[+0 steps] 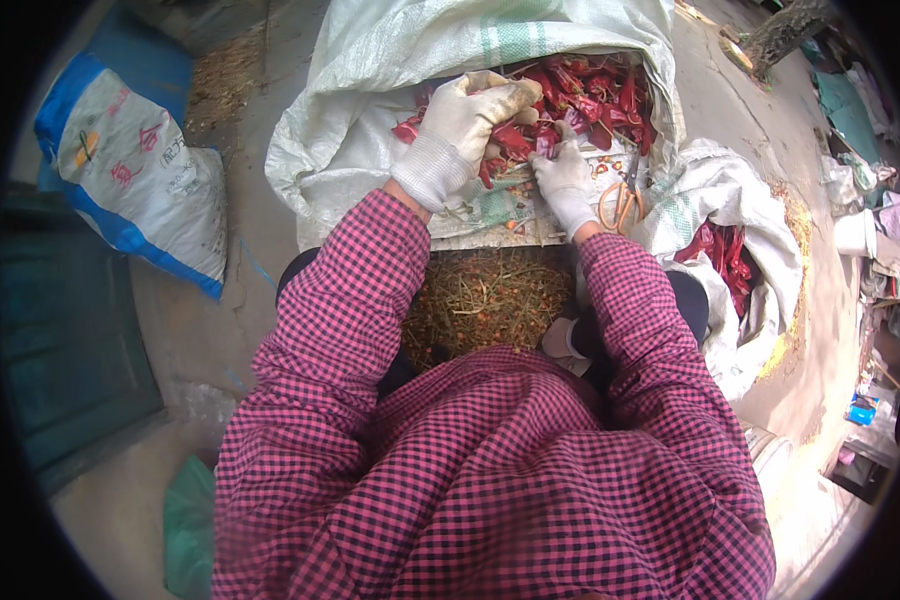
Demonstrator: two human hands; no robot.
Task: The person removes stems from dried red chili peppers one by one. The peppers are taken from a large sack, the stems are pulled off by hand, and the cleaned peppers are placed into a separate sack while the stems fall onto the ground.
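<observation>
Dried red chili peppers (607, 97) spill from the mouth of a large white woven sack (390, 45) in front of me. My left hand (480, 112), in a pale work glove, is curled over the left part of the pile; whether it holds a pepper cannot be told. To its right my right hand (564, 169), gloved too, has its fingertips at a dark red pepper (546, 141) on the near side of the pile. Scissors with orange handles (621, 206) lie just right of my right hand, among loose seeds and scraps.
A smaller white sack (765, 262) with red peppers (724, 259) stands at the right. Stems and seeds (487, 300) lie between my feet. A blue-and-white printed sack (142, 172) is at the left, a green bag (189, 525) lower left, a tree trunk (787, 34) upper right.
</observation>
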